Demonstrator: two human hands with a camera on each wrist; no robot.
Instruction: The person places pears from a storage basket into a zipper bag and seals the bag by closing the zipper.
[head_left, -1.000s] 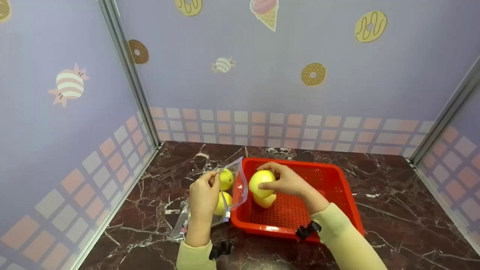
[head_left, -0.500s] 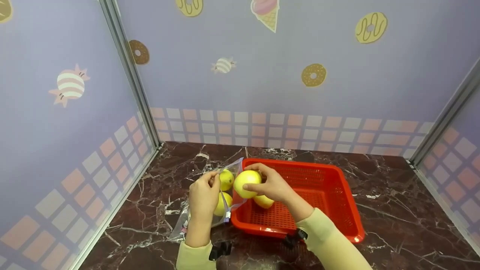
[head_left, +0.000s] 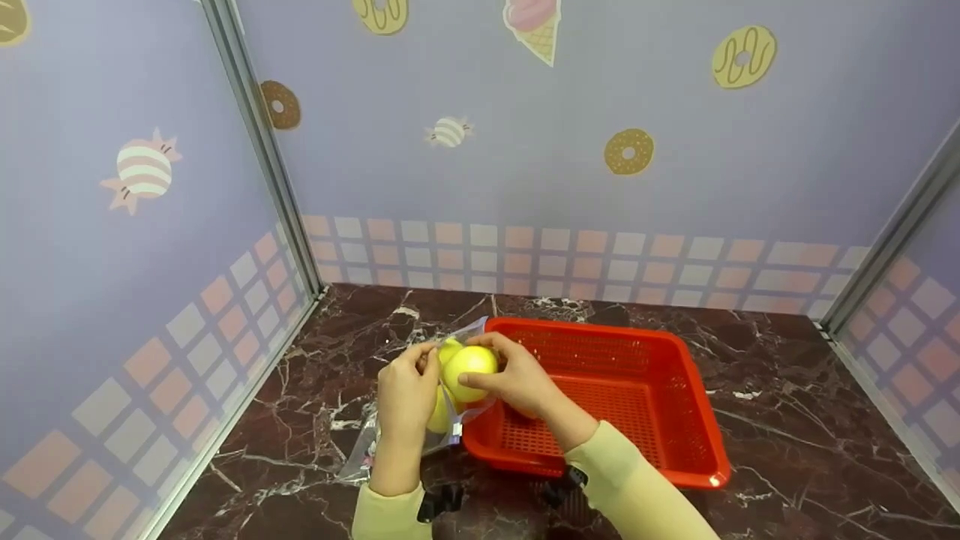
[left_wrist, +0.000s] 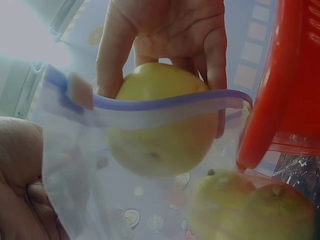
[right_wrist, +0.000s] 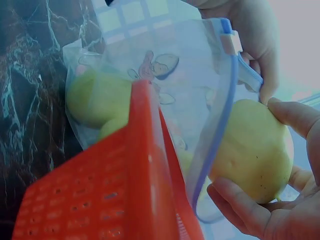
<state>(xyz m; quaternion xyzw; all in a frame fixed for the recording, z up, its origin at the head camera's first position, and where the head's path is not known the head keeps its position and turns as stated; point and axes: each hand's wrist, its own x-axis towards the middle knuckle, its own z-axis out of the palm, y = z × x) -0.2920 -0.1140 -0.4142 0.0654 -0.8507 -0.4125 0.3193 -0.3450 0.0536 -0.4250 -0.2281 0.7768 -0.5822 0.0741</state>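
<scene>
My left hand [head_left: 405,394] pinches the rim of a clear zip bag [right_wrist: 192,65] with a purple slider edge. My right hand [head_left: 519,376] grips a large yellow lemon [head_left: 469,373] between thumb and fingers at the bag's mouth. In the left wrist view, the held lemon [left_wrist: 162,135] is partly inside, its lower part seen through the film. Other lemons [left_wrist: 280,212] lie deeper in the bag; the right wrist view shows them through the plastic as yellow shapes [right_wrist: 97,102]. My right hand mostly hides whatever lies in the near left of the red basket [head_left: 626,409].
The red basket's left rim [head_left: 480,442] stands right beside the bag's opening. Both rest on a dark marbled table [head_left: 780,405]. Patterned panels [head_left: 465,180] rise behind and at the sides.
My right hand has carried the lemon left from above the basket to the bag's mouth, partly into it. The left hand stays where it was, holding the bag's rim.
</scene>
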